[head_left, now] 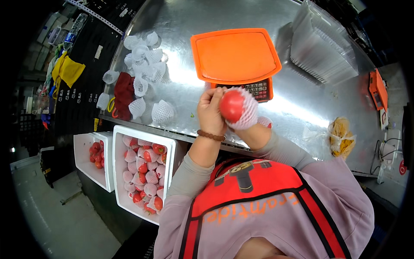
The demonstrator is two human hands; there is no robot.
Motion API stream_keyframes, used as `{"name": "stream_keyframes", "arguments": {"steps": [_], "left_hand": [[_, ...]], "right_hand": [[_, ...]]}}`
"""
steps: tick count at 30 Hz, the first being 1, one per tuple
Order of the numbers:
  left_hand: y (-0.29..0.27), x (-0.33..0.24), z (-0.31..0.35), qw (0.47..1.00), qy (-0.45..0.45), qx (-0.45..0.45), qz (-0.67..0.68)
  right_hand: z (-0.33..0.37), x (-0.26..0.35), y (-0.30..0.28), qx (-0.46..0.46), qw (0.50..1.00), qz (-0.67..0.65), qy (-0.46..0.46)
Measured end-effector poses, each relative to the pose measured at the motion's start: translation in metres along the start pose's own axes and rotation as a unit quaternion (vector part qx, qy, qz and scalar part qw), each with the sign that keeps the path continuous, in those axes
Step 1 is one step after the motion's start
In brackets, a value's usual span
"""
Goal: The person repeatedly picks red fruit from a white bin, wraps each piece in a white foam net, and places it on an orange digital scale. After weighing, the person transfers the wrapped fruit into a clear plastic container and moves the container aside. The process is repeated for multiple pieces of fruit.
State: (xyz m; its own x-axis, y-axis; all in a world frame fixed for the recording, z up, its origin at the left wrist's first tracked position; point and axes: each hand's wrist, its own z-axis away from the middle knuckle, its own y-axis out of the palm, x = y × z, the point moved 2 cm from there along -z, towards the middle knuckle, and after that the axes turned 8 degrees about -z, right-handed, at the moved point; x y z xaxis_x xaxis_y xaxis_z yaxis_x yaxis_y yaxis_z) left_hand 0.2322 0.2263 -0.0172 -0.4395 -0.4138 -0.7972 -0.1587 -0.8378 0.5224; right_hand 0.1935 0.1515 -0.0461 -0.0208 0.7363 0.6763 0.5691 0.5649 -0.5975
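Note:
In front of the scale, above the metal table, a red tomato [232,107] is held up, partly covered by a white foam net sleeve [249,113]. My left hand [210,111] is closed at its left side, thumb up against it. Behind the tomato is my right hand [251,133]; only its wrist side shows and its fingers are hidden. Another netted tomato [265,121] peeks out beyond my right wrist. The orange scale [236,56] stands just past my hands, its keypad partly covered by them.
Loose foam net sleeves [148,64] lie at the table's left, beside a dark red cloth [123,93]. A white foam box [120,172] of netted tomatoes and a smaller box [86,166] of bare ones stand below. Clear plastic trays [321,52] are stacked far right, a yellow bundle [342,137] nearer.

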Motion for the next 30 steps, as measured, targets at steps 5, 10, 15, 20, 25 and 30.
{"name": "stream_keyframes", "arguments": {"steps": [5,10,15,20,25,30], "left_hand": [[0.014,0.009,-0.004,0.984,-0.046,0.096,0.142],[0.011,0.009,-0.008,0.958,-0.152,0.131,0.207],[0.006,0.004,-0.004,0.978,-0.135,0.067,0.147],[0.013,-0.015,0.006,0.988,0.070,0.133,0.039],[0.009,-0.015,0.014,0.974,0.026,0.221,-0.040],[0.000,-0.026,0.001,0.932,0.014,0.295,-0.207]], "right_hand": [[-0.020,-0.042,-0.007,-0.086,0.942,-0.321,0.049],[-0.039,-0.031,-0.038,-0.115,0.889,-0.375,0.237],[-0.033,0.006,-0.085,-0.089,0.930,-0.332,0.128],[-0.028,0.021,-0.086,0.000,0.930,-0.339,0.142],[-0.040,0.008,-0.083,0.017,0.888,-0.427,0.171],[-0.049,0.016,-0.085,0.003,0.969,-0.246,-0.029]]}}
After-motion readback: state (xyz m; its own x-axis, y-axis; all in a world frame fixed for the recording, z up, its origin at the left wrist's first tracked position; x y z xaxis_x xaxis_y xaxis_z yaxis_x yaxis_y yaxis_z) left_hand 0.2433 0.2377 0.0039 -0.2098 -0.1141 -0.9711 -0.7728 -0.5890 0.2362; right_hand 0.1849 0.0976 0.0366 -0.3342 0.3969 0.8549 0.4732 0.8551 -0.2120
